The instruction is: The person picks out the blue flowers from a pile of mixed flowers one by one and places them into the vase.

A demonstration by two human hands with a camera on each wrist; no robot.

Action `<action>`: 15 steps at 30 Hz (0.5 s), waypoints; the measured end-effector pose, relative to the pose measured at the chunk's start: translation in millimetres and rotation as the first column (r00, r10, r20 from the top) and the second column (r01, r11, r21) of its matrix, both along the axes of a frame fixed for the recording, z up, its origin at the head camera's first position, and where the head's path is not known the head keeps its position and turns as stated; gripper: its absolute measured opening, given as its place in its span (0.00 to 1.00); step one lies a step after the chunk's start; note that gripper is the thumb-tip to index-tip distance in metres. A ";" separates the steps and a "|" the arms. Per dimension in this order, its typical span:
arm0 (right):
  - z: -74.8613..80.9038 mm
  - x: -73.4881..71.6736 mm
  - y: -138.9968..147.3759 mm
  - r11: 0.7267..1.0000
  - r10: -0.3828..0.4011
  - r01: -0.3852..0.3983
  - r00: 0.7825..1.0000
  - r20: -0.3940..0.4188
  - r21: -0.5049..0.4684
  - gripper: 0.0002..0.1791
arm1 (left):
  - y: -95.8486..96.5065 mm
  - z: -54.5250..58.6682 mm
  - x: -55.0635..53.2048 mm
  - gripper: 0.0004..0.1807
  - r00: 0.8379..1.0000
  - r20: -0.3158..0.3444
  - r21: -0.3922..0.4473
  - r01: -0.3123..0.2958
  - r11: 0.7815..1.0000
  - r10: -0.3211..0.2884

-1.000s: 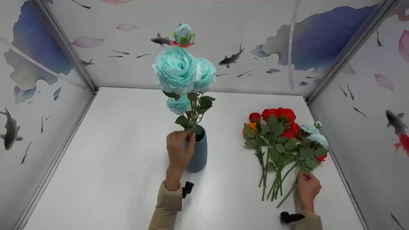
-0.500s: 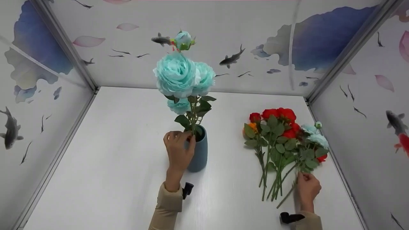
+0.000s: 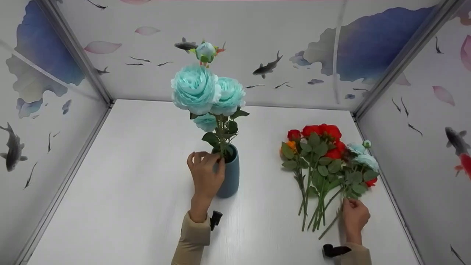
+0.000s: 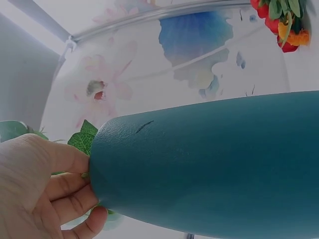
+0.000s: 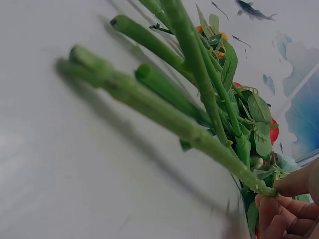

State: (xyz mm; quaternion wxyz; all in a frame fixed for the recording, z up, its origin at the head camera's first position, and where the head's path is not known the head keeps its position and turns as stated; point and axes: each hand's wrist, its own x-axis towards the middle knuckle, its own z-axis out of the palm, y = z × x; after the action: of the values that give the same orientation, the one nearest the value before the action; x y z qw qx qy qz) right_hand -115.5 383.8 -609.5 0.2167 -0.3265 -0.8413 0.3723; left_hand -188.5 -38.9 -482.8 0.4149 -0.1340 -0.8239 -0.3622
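Observation:
Pale turquoise artificial flowers stand in a blue vase, their stems inside its mouth. At the vase rim, my left hand pinches the stems between thumb and fingers. In the left wrist view the vase fills the middle and leaves show behind the fingers. Over on the right, my right hand pinches a green stem near the leaves of a flower lying in the pile. Its stem's cut end points toward the front of the table.
A pile of artificial flowers lies on the right: red flowers, an orange flower and light blue flowers, their stems toward the front. Printed walls enclose the white table at the back and sides.
The turquoise flowers have sunk lower into the vase, their heads shifting slightly left. My left hand has come down a little with the stems. My right hand has stayed in place.

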 end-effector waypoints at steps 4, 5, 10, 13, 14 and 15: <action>0.6 0.1 -0.1 1.000 -0.001 0.001 1.000 0.003 -0.004 0.14 | -0.8 2.4 1.0 0.05 1.000 0.000 0.032 0.015 0.999 -0.015; 0.7 -0.1 0.0 1.000 -0.002 0.002 1.000 0.005 -0.003 0.14 | -1.0 2.3 0.7 0.04 1.000 -0.004 0.048 0.031 0.998 -0.030; 2.0 -0.2 -0.5 1.000 0.002 -0.002 1.000 0.010 0.005 0.13 | -2.8 0.2 -1.8 0.06 0.985 -0.064 0.167 0.170 0.971 -0.161; 2.9 0.3 -1.0 1.000 0.002 -0.002 1.000 0.012 0.000 0.14 | -3.3 -1.0 -3.3 0.08 0.971 -0.117 0.219 0.230 0.948 -0.208; 2.9 0.4 -1.1 1.000 -0.001 0.001 1.000 0.016 -0.001 0.14 | -3.3 -1.2 -3.8 0.08 0.966 -0.130 0.234 0.250 0.940 -0.225; 2.8 0.5 -1.2 1.000 -0.003 0.003 1.000 0.020 -0.003 0.14 | -3.2 -1.2 -4.4 0.08 0.962 -0.138 0.245 0.262 0.933 -0.234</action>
State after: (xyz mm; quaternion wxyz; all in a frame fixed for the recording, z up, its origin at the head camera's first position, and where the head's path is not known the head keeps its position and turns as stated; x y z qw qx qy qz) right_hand -115.1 382.6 -606.6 0.2085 -0.3315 -0.8425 0.3699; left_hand -193.0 -42.1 -484.0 0.4230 -0.2005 -0.7221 -0.5093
